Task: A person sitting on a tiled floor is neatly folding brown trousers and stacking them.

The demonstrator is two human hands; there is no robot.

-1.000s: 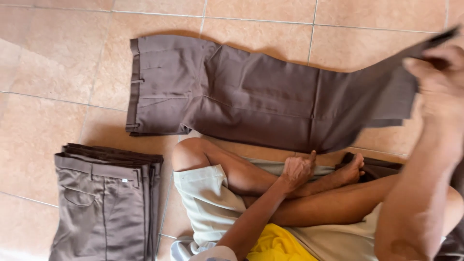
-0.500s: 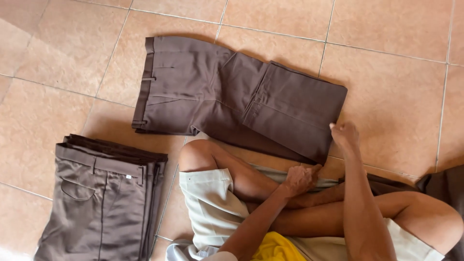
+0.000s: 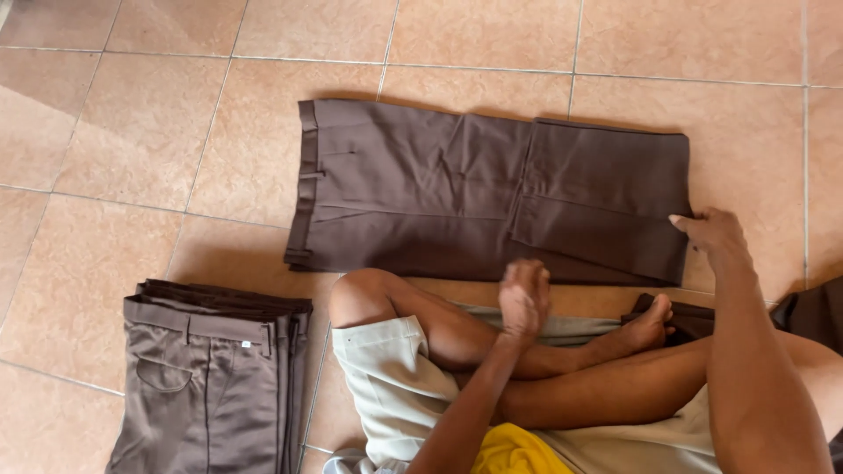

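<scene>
A pair of dark brown trousers (image 3: 421, 189) lies flat on the tiled floor in front of me, its legs folded back over onto the seat. My right hand (image 3: 713, 235) is at the right-hand fold, thumb on top of the cloth and fingers around the edge. My left hand (image 3: 524, 297) hovers just above the trousers' near edge, over my crossed legs; it is blurred and nothing shows in it.
A stack of folded brown trousers (image 3: 211, 377) lies at the lower left. More dark cloth (image 3: 694, 318) lies under my foot, and another piece (image 3: 817, 307) at the right edge. My crossed legs in beige shorts (image 3: 395, 377) fill the foreground.
My right hand brought the trouser legs down from the upper right and laid them over the seat, then flattened the fold. My left hand lifted off my leg toward the trousers.
</scene>
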